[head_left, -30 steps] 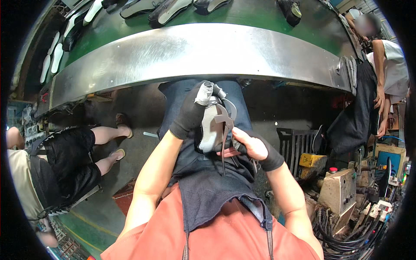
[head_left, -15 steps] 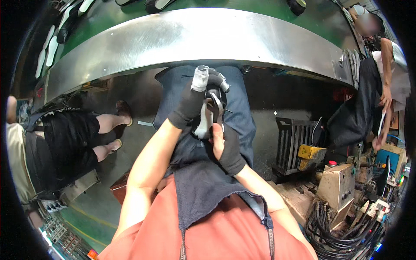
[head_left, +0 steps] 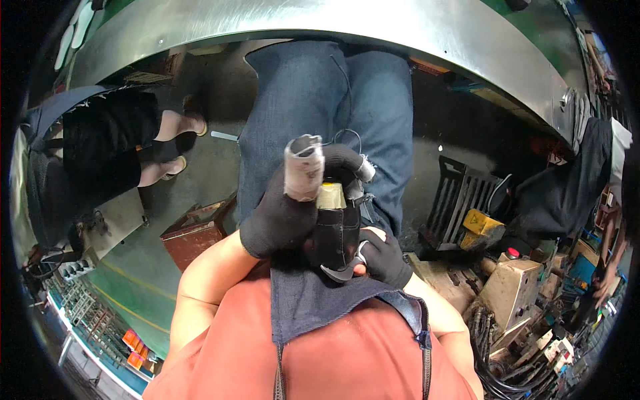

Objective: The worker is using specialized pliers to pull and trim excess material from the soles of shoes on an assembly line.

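A black shoe (head_left: 335,233) stands out over my lap, close against the dark apron (head_left: 313,310). My left hand (head_left: 283,217), in a black fingerless glove with whitish tape round the thumb and a fingertip, is wrapped round its far part. A pale yellowish patch (head_left: 331,197) shows on the shoe between thumb and fingers. At the near end my right hand (head_left: 385,257), gloved in black too, is closed on the shoe's edge, next to a grey curved piece. Part of the right fingers is hidden behind the shoe.
A metal-edged bench (head_left: 267,17) runs across the far side. A brown-red box (head_left: 200,230) stands on the floor at left, near a seated person's legs (head_left: 167,147). On the right are a slatted rack (head_left: 460,207), a yellow block (head_left: 481,229) and a machine box with a red button (head_left: 512,283).
Both hands have drawn the shoe nearer my body and turned it, so its black outside shows instead of the pale lining. My view has tilted down.
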### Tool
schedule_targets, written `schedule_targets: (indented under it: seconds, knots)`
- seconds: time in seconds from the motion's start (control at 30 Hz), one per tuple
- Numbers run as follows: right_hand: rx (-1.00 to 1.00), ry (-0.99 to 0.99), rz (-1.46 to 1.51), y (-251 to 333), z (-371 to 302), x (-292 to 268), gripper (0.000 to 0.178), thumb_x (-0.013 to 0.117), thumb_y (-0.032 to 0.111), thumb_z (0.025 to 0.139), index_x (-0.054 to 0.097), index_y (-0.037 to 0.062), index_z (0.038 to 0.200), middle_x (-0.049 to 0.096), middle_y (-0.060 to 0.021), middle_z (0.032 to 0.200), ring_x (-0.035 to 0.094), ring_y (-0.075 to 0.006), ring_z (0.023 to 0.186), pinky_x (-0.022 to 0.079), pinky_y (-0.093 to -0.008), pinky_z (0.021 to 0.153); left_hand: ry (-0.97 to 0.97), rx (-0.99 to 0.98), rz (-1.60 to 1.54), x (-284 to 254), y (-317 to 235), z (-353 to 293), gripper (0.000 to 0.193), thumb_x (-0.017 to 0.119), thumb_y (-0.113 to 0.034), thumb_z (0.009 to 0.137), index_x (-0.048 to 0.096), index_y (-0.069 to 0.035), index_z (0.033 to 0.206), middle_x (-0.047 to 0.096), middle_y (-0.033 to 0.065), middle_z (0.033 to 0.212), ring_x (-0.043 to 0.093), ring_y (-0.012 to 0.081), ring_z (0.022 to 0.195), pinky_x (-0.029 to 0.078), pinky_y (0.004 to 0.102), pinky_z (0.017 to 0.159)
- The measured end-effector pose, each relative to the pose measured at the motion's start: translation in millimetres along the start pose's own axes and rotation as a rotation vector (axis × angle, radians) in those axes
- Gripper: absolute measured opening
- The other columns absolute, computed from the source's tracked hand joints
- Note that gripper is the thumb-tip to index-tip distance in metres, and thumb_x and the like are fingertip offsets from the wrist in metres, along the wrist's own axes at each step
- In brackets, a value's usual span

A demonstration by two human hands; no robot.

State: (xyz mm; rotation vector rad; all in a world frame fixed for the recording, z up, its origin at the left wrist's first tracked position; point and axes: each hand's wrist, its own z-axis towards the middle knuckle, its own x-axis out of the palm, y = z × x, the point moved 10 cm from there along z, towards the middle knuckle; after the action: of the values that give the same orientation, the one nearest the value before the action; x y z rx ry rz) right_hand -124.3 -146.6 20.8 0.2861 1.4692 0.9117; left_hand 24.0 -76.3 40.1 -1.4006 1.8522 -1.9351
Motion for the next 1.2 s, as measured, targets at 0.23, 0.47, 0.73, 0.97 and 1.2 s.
schedule_targets:
  seconds: [0.23,0.47,0.73,0.97,1.2]
  knots:
    - [0.03,-0.051,0.088,-15.0,7.7,-11.6,0.03,0.066,0.035,0.087,0.061,0.0049,0.088,0.064,-0.0114,0.101,0.064,-0.0323,0.09,0.05,-0.0384,0.073,-0.234,-0.108,0.071,-55.1,59.4,32.1,0.071,0.031,-0.065,0.101,0.057,-0.005,0.127,0.064,0.0056,0.104,0.061,0.0134,0.092,0.05,0.0312,0.087]
    - [0.819,-0.103,0.959,-77.1,91.6,-71.8,0.05,0.045,0.049,0.103,0.065,0.0029,0.1,0.062,-0.0044,0.072,0.058,-0.0124,0.057,0.049,-0.0279,0.055,-0.194,-0.089,0.147,-78.4,60.3,59.9,0.052,0.041,-0.037,0.106,0.043,0.0,0.142,0.053,0.0158,0.136,0.052,0.0258,0.126,0.041,0.0382,0.107]
    - [0.915,0.03,0.947,-154.8,100.4,-56.8,0.057,0.047,0.053,0.101,0.067,0.0005,0.103,0.069,-0.0086,0.082,0.069,-0.0178,0.068,0.058,-0.0289,0.068,-0.318,-0.141,0.386,-104.3,54.2,56.0,0.065,0.069,-0.022,0.088,0.044,0.008,0.141,0.052,0.0246,0.142,0.052,0.0277,0.132,0.047,0.038,0.101]
    - [0.581,0.235,0.536,-159.6,86.6,-76.2,0.05,0.054,0.043,0.101,0.068,-0.0035,0.09,0.057,-0.0009,0.072,0.048,-0.0086,0.065,0.041,-0.03,0.06,-0.519,0.061,0.679,-71.9,89.7,4.7,0.053,0.057,-0.018,0.099,0.043,0.006,0.144,0.047,0.0227,0.147,0.043,0.0291,0.139,0.034,0.0363,0.114]
    - [0.374,0.423,-0.437,-103.8,97.5,-74.8,0.049,0.056,0.046,0.096,0.065,0.0014,0.079,0.062,-0.0214,0.07,0.063,-0.0419,0.071,0.048,-0.0465,0.061,-0.061,-0.193,1.089,-67.3,76.9,-0.1,0.061,0.054,-0.013,0.096,0.033,0.003,0.15,0.038,0.0186,0.156,0.036,0.0245,0.144,0.029,0.0315,0.116]
